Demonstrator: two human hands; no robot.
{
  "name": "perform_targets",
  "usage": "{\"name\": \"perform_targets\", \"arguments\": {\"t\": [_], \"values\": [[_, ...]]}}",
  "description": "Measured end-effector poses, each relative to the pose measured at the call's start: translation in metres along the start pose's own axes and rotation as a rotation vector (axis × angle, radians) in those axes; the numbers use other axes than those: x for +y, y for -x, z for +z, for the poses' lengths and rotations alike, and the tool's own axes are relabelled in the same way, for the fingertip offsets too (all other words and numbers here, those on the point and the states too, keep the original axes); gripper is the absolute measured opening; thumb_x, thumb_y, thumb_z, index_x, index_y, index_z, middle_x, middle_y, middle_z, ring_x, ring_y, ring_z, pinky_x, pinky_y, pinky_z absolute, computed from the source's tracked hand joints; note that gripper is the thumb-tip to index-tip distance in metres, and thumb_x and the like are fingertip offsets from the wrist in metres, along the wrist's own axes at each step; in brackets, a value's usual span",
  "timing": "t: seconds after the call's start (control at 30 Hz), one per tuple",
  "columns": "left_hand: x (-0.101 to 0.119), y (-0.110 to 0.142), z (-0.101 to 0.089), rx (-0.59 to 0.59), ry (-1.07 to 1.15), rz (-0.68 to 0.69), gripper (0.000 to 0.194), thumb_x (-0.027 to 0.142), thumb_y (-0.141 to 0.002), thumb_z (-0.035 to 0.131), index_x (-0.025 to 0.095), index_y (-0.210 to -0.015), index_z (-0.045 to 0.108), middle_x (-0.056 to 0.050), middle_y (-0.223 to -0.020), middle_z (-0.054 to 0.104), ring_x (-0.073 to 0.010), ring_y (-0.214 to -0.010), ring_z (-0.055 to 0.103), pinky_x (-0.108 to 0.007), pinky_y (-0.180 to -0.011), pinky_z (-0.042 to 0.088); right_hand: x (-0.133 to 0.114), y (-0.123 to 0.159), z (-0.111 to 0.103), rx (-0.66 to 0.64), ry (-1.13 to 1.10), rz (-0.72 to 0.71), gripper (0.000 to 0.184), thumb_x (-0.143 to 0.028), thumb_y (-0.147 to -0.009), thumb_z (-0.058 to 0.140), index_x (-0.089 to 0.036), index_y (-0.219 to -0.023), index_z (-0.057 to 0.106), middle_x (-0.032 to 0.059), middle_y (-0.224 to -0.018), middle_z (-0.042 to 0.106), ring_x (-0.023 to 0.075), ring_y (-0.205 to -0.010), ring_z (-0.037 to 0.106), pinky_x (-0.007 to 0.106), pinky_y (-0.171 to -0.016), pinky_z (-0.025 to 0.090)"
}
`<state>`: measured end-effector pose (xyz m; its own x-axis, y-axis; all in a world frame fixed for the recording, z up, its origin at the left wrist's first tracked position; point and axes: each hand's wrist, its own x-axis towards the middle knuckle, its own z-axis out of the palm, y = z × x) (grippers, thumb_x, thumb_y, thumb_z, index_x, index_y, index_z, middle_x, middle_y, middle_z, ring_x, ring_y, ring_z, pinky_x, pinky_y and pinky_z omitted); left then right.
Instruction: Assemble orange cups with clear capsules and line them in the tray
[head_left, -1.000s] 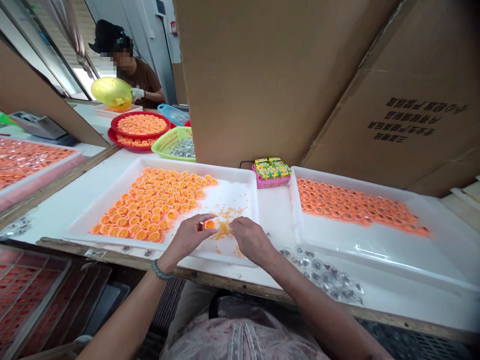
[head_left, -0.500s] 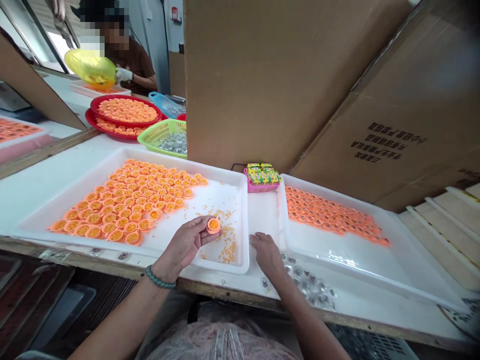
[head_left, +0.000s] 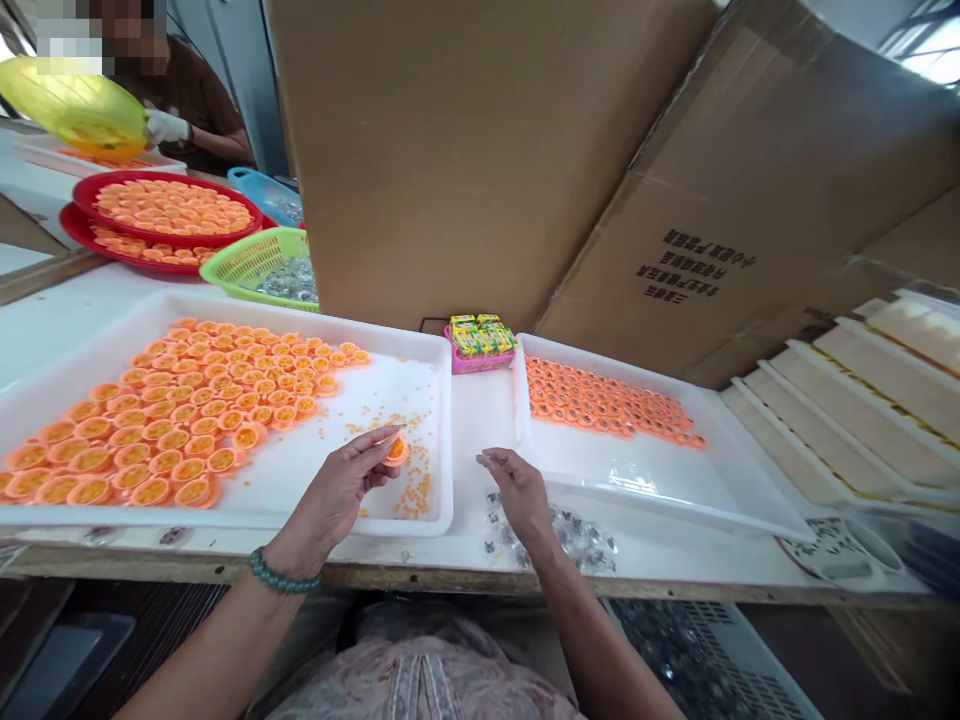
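My left hand [head_left: 330,495], with a bead bracelet at its wrist, pinches a small round orange cup [head_left: 397,451] with yellow-orange bits in it. It is above the right end of a white tray [head_left: 444,440]. Many like orange cups [head_left: 172,420] fill that tray's left part, and loose yellow-orange bits [head_left: 416,480] lie scattered below the hand. My right hand [head_left: 519,495] is between the two trays, thumb and fingertips pressed together; anything in them is too small to make out. Beside and under it lie small clear plastic pieces [head_left: 577,540] on the white table.
A second white tray [head_left: 600,470] holds orange pieces with dark centres. Behind are a pink basket [head_left: 484,362] of yellow-green packets, a green basket [head_left: 259,255], red trays [head_left: 82,225] and tall cardboard [head_left: 480,160]. A co-worker's gloved hand [head_left: 166,126] holds a yellow bowl [head_left: 75,105].
The view has turned right, so things appear shifted left. My left hand has tilted the orange cup. My right hand has lifted slightly, its fingertips now pinched.
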<state>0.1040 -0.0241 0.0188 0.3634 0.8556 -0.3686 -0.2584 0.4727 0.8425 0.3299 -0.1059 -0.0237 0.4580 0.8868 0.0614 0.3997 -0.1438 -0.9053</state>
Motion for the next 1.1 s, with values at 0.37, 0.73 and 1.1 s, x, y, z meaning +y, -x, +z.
{"name": "perform_targets", "arguments": {"t": [0.37,0.73,1.1], "values": [[0.001,0.004,-0.001,-0.091,-0.013,-0.025,0.050,0.025,-0.070,0.072,0.018,-0.117,0.057,-0.001,-0.081,0.065,-0.0130,-0.072,0.063,-0.027,-0.075,0.051,-0.051,0.009,0.021,-0.217,-0.877,0.228,0.022,-0.028,-0.070,0.072,-0.020,-0.089,0.065,-0.0013,-0.077,0.059,0.0128,-0.072,0.061,0.029,-0.074,0.045],[-0.007,0.005,0.001,-0.112,0.036,-0.014,0.027,0.033,-0.074,0.068,0.017,-0.095,0.061,-0.004,-0.088,0.068,-0.0182,-0.081,0.066,-0.036,-0.085,0.051,-0.069,0.013,0.046,-0.181,-0.872,0.238,0.018,-0.025,-0.066,0.074,-0.017,-0.077,0.064,-0.0017,-0.069,0.060,0.0096,-0.066,0.054,0.023,-0.067,0.041],[-0.011,0.009,0.005,-0.070,0.041,0.100,0.032,0.035,-0.073,0.068,0.017,-0.099,0.067,-0.005,-0.095,0.069,-0.0173,-0.088,0.063,-0.034,-0.090,0.048,-0.083,0.004,0.067,-0.240,-0.558,0.182,0.021,-0.033,-0.068,0.069,-0.015,-0.076,0.066,0.0012,-0.066,0.063,0.0113,-0.061,0.055,0.026,-0.063,0.045]]}}
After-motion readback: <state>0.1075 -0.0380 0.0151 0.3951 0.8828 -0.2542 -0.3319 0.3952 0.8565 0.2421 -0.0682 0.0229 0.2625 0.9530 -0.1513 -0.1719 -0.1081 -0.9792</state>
